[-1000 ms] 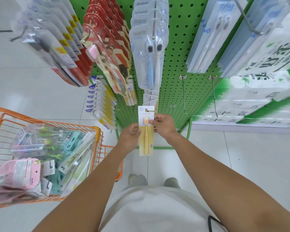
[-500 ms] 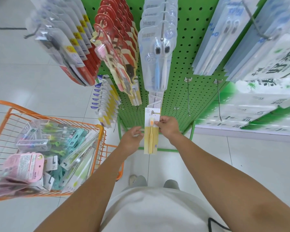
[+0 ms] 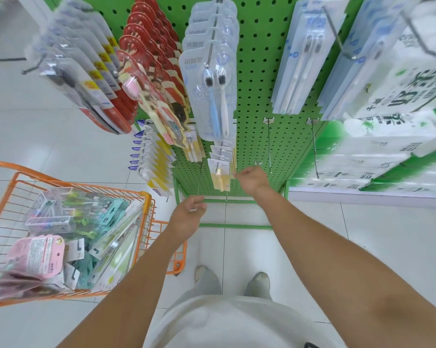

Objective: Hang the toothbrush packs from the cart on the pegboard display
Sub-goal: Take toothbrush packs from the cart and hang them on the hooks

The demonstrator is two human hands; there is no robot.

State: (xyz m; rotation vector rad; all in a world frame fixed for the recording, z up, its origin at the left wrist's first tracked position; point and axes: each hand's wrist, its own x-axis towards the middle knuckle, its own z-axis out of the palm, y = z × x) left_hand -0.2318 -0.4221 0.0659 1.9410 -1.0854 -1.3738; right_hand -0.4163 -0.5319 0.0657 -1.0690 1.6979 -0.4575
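The yellow toothbrush pack is hung on a low hook of the green pegboard, the right hand loosely curled beside its edge, the left hand empty below; a brush while withdrawing could unseat it.

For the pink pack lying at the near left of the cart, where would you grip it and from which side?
Grip the pink pack by its upper right corner, near the hang hole, coming from above with the left hand. It lies flat on top of the pile in the orange cart, face up, that corner raised and uncovered; its lower left end runs into other packs.
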